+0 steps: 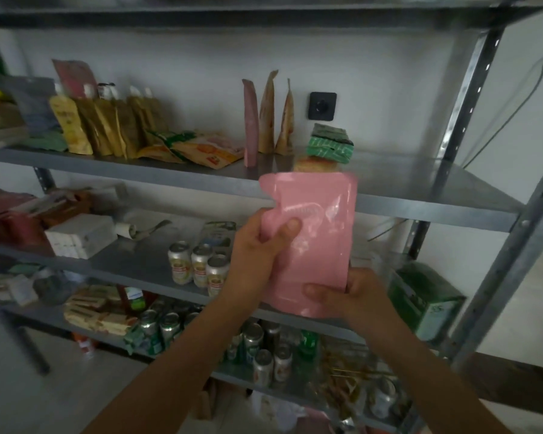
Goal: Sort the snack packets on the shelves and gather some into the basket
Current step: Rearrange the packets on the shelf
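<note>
– grey metal shelving against a white wall, and both hands are up in front of it. what's being held?
– one pink packet (314, 239), in the air just before the edge of the upper shelf (405, 183). the left hand (257, 245) grips its left side, thumb curled across the front. the right hand (355, 292) pinches the bottom corner, thumb on the face.
– where should it go?
– i'd judge beside the three upright packets (267, 117), since one of them is a similar pink. stand it on its base, hold the lower corner until it balances, and don't knock the green packet (328, 142) near the front. no basket is in view, so the shelf looks the likelier place.
– can any label be read?
– no. the pink face shows only a pale, blurred mark. the yellow pouches (107, 126) and the cans (201, 264) below carry print, but it's too blurred to make out.
</note>
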The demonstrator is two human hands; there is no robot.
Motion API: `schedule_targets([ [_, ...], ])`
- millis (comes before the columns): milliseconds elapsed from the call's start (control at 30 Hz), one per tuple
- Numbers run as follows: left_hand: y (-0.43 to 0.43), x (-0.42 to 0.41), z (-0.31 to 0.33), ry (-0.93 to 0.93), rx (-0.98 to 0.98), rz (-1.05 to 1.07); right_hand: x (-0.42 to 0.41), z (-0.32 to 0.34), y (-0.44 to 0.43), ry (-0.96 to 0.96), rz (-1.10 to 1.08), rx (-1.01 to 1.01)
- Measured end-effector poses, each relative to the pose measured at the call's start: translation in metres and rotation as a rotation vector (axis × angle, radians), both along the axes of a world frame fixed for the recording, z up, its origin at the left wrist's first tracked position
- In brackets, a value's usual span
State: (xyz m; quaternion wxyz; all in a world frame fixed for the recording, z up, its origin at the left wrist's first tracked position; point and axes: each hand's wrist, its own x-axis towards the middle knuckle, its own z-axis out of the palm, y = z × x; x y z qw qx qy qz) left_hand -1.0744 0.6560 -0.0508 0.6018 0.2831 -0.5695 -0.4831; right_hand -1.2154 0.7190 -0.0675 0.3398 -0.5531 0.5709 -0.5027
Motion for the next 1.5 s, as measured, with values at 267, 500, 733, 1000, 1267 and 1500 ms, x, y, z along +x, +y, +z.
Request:
schedule_targets([
  [267, -0.057, 0.042, 0.005, 0.031, 0.014, -0.179, 0.065, 0.0, -0.049, -0.196, 0.026, 0.017],
  [500, -0.136, 0.079, 0.004, -0.547, -0.552, 0.182, 0.109, 0.037, -0.089, 0.049, -0.398, -0.268],
  [733, -0.252, 0.085, -0.031, -1.188, -0.932, 0.648, 0.105, 0.064, -0.192, 0.326, -0.742, -0.47],
  [1000, -0.265, 0.08, -0.043, -1.147, -1.1, 0.863, 0.088, 0.089, -0.291, 0.43, -0.842, -0.316],
  [1267, -0.267, 0.079, -0.042, -1.164, -1.095, 0.865, 0.08, 0.089, -0.307, 0.523, -0.817, -0.081],
  [1500, -0.257, 0.079, -0.038, -1.209, -1.021, 0.799, 0.088, 0.089, -0.269, 0.393, -0.546, 0.093],
])
